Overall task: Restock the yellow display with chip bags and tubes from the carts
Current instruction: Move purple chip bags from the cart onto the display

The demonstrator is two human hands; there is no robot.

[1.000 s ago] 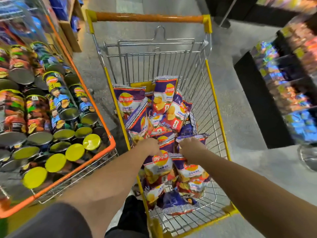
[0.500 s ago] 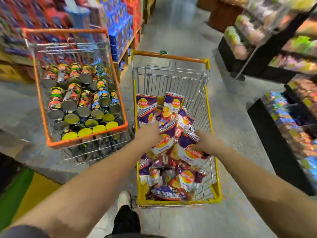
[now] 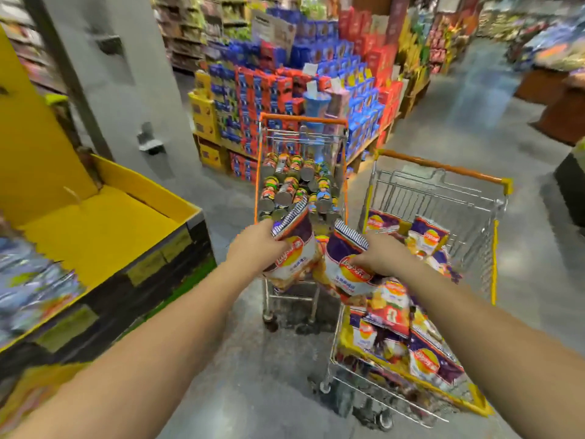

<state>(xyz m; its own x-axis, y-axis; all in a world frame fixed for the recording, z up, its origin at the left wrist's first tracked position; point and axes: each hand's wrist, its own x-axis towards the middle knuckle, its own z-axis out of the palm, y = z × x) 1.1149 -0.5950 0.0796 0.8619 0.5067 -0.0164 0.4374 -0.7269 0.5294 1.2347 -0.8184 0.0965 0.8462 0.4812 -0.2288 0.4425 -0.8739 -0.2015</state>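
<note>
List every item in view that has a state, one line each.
left hand: grips a chip bag
right hand: grips a second chip bag
yellow cart: partly filled with bags
orange cart: loaded with tubes
yellow display: near bin mostly bare

Yellow display [image 3: 104, 236] shelf lies open left; tube cart [image 3: 300, 198] blocks ahead.

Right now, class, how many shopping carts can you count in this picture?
2: the tube cart stands ahead, the chip cart right of it. None seem hidden.
</note>
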